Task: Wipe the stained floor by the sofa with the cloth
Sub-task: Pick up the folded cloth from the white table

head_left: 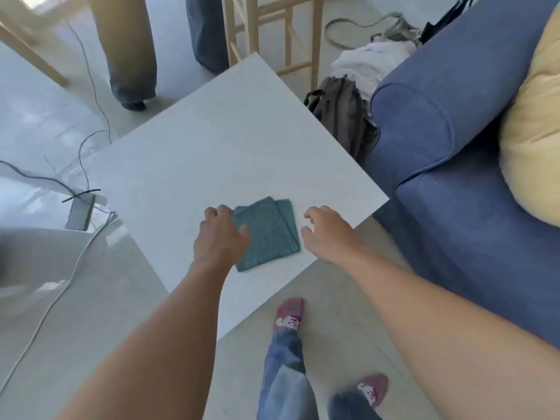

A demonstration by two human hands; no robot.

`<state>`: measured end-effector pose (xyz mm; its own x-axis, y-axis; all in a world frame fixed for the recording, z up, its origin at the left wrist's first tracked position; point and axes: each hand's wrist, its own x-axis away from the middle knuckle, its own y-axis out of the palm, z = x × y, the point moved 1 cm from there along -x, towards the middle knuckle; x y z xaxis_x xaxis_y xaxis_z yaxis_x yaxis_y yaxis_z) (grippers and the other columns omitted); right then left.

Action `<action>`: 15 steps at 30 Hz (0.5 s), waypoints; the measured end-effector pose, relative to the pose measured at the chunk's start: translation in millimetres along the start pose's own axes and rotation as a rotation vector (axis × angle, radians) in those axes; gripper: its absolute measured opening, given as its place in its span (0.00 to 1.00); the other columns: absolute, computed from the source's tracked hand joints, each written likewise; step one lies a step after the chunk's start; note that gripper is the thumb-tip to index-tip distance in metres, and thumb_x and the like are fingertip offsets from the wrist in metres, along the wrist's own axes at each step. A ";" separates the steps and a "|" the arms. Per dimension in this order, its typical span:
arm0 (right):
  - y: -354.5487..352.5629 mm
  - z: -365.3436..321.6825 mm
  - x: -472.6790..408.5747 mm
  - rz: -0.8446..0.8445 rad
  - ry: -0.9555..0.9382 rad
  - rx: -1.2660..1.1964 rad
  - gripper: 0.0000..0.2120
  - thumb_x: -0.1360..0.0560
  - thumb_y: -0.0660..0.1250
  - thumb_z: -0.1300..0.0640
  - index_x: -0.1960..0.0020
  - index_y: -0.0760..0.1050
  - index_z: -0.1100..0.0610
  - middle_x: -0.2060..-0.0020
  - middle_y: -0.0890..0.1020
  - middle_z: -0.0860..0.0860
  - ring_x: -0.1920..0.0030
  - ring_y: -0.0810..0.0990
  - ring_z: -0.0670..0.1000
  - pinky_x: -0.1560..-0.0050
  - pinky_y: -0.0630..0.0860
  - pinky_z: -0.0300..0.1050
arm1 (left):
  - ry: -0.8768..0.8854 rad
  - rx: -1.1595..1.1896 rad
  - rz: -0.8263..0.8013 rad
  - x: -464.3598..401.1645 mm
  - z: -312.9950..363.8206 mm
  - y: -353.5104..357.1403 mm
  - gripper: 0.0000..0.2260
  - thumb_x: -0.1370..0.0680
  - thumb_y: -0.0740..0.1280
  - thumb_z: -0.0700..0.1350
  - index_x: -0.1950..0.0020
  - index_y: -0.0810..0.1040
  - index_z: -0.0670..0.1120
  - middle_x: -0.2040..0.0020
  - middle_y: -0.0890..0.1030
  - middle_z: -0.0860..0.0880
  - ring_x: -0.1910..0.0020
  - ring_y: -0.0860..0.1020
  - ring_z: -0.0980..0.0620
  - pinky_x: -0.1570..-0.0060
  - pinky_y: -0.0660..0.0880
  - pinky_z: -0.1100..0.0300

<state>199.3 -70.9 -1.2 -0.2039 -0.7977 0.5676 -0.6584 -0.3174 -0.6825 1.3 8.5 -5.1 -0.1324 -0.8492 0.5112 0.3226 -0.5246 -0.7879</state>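
A folded teal cloth [269, 233] lies flat near the front corner of a white low table [218, 153]. My left hand [221, 234] rests on the cloth's left edge, fingers curled over it and thumb on top. My right hand [328, 234] hovers just right of the cloth, fingers spread and bent, holding nothing. The blue sofa [448, 165] stands to the right of the table. Pale tiled floor [339, 298] runs between the table and the sofa; I can make out no stain on it.
My feet in red patterned socks [289, 313] stand on the floor below the table corner. A dark backpack [342, 113] and clothes lie by the sofa arm. A yellow cushion [533, 131] sits on the sofa. Cables [60, 292] trail at left. Another person's legs [133, 56] and a wooden chair [272, 31] stand behind the table.
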 end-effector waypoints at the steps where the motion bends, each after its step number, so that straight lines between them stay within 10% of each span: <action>1: 10.6 2.3 -12.0 0.016 0.003 -0.015 0.19 0.19 0.59 0.53 0.29 0.70 0.56 0.34 0.74 0.53 0.36 0.75 0.55 0.40 0.75 0.53 | -0.043 0.019 0.016 -7.9 -8.9 6.4 0.22 0.21 0.64 0.49 0.29 0.67 0.44 0.32 0.68 0.44 0.38 0.74 0.41 0.51 0.70 0.49; 15: 68.4 -14.8 -100.7 0.239 -0.135 -0.042 0.13 0.23 0.70 0.51 0.39 0.80 0.49 0.47 0.69 0.50 0.42 0.68 0.53 0.41 0.73 0.50 | 0.000 0.148 0.144 -63.2 -56.7 43.6 0.06 0.21 0.65 0.45 0.46 0.78 0.46 0.45 0.69 0.50 0.41 0.73 0.45 0.51 0.70 0.55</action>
<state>164.0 -4.7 -98.2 -0.2604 -0.9093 0.3246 -0.6333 -0.0930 -0.7683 -29.4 35.8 -91.2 -0.0749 -0.9146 0.3974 0.4719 -0.3836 -0.7938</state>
